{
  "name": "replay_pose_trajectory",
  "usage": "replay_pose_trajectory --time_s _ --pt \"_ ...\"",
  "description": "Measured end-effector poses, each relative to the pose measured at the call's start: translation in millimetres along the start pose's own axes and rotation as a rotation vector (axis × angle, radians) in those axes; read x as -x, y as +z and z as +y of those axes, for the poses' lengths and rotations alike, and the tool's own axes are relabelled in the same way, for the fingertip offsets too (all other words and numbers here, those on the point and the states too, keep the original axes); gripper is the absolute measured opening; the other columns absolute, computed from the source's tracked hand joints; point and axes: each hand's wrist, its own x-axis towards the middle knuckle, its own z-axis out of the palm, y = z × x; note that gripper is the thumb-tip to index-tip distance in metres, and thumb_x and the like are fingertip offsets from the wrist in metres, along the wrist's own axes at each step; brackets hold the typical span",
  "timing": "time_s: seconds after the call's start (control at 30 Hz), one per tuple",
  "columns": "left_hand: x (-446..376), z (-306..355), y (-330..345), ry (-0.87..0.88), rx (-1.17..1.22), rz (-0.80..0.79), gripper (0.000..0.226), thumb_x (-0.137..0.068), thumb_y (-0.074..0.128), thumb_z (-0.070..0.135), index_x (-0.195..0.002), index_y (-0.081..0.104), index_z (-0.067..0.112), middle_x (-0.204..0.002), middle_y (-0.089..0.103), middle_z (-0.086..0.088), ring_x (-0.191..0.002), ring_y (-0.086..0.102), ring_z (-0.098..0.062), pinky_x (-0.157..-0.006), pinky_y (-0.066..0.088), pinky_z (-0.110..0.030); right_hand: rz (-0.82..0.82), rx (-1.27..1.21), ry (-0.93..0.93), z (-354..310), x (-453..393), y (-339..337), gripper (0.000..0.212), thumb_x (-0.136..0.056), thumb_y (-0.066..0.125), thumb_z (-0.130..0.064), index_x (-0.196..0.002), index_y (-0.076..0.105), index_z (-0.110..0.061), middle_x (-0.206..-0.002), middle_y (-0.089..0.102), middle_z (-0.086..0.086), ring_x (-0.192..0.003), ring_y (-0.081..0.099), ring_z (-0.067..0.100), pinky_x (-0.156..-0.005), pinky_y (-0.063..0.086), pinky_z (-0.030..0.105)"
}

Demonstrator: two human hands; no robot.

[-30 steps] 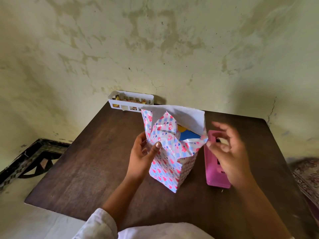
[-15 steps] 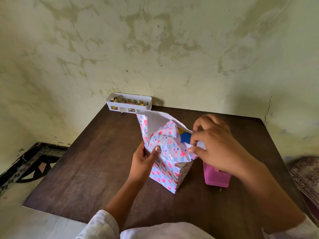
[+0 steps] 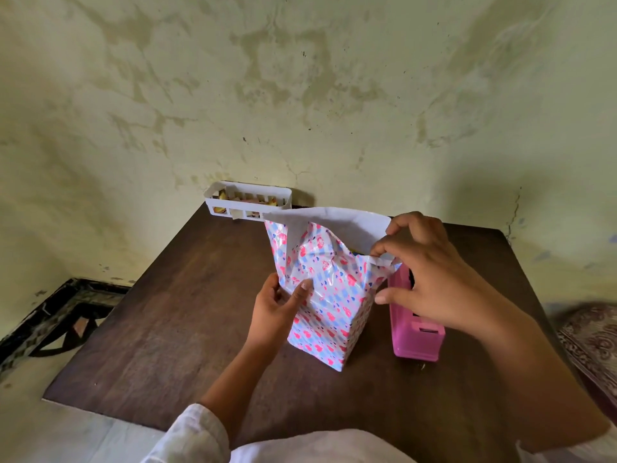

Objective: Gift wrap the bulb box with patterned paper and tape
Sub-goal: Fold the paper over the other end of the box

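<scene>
Two hands work on the brown tabletop point(image 3: 173, 329). The bulb box point(image 3: 329, 315) stands tall in the middle, in patterned paper point(image 3: 334, 225). Left hand point(image 3: 275, 309) holds its side; right hand point(image 3: 430, 275), nearer the open top, pinches the paper's edge.

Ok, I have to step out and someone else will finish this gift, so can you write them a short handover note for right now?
Left hand: grip on the near side of the wrapped box, thumb pressing a folded flap down.
Right hand: pinching the right edge of the paper at the open top.
The box stands upright mid-table; a pink tape dispenser sits just right of it, a white basket at the far edge by the wall.
Done: sides wrapped, one top flap folded in.
Left: fold the remaining top flaps, including the tall back one, and tape them shut.
</scene>
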Motion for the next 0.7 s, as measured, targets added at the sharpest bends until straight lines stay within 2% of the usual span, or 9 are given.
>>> replay_pose_trajectory --time_s 0.03,0.13,0.3,0.43,0.57,0.63,0.7 --pt "0 0 1 -0.002 -0.003 -0.001 0.053 -0.066 0.063 0.051 -0.111 0.052 0.025 -0.111 0.065 0.009 -0.098 0.065 -0.011 -0.077 0.053 -0.024 0.020 0.038 -0.003 2 1 -1 0.046 -0.059 0.086 -0.028 -0.098 0.064 -0.020 -0.113 0.045 0.004 -0.107 0.033 0.017 -0.082 0.042 0.037" --pt "-1 0 1 -0.010 -0.009 -0.010 0.061 -0.065 0.063 0.052 -0.116 0.051 0.021 -0.114 0.065 0.006 -0.100 0.065 -0.013 -0.086 0.054 -0.033 0.160 0.064 -0.048 5 -1 -3 0.024 -0.063 0.083 -0.013 -0.082 0.069 -0.017 -0.101 0.052 0.006 -0.100 0.043 0.023 -0.074 0.046 0.037" --pt "2 2 2 -0.015 -0.006 -0.012 0.053 -0.067 0.062 0.049 -0.112 0.051 0.025 -0.112 0.064 0.007 -0.099 0.065 -0.014 -0.082 0.053 -0.029 0.200 0.014 -0.106 8 -4 -7 0.004 -0.072 0.072 -0.013 -0.072 0.071 -0.017 -0.093 0.053 0.003 -0.094 0.043 0.020 -0.073 0.044 0.036" --pt "2 3 0 -0.015 -0.011 0.003 0.054 -0.067 0.062 0.048 -0.114 0.051 0.023 -0.112 0.064 0.007 -0.099 0.065 -0.013 -0.081 0.053 -0.028 0.122 -0.023 -0.068 9 -6 -14 0.008 -0.074 0.075 -0.011 -0.072 0.069 -0.016 -0.089 0.047 -0.002 -0.093 0.040 0.016 -0.073 0.038 0.032" --pt "0 -1 1 -0.019 -0.032 0.000 0.046 -0.066 0.063 0.050 -0.106 0.052 0.029 -0.112 0.064 0.009 -0.100 0.065 -0.012 -0.084 0.053 -0.032 0.071 -0.021 -0.034 8 -6 -16 0.016 -0.072 0.077 -0.030 -0.071 0.068 -0.017 -0.088 0.045 -0.004 -0.092 0.040 0.015 -0.073 0.037 0.031" --pt "0 -1 2 -0.018 -0.032 0.006 0.045 -0.066 0.063 0.049 -0.105 0.052 0.029 -0.112 0.065 0.009 -0.099 0.065 -0.011 -0.083 0.053 -0.031 0.080 0.051 -0.051 4 -7 -15 0.020 -0.067 0.080 -0.034 -0.071 0.069 -0.018 -0.088 0.049 -0.002 -0.092 0.044 0.020 -0.072 0.038 0.031" --pt "1 1 3 -0.021 -0.030 0.009 0.047 -0.066 0.063 0.049 -0.107 0.052 0.029 -0.113 0.064 0.009 -0.099 0.065 -0.011 -0.082 0.053 -0.030 0.142 0.087 -0.042 0 -9 -13 0.016 -0.067 0.081 -0.026 -0.068 0.069 -0.015 -0.087 0.051 0.000 -0.091 0.047 0.025 -0.071 0.039 0.033"
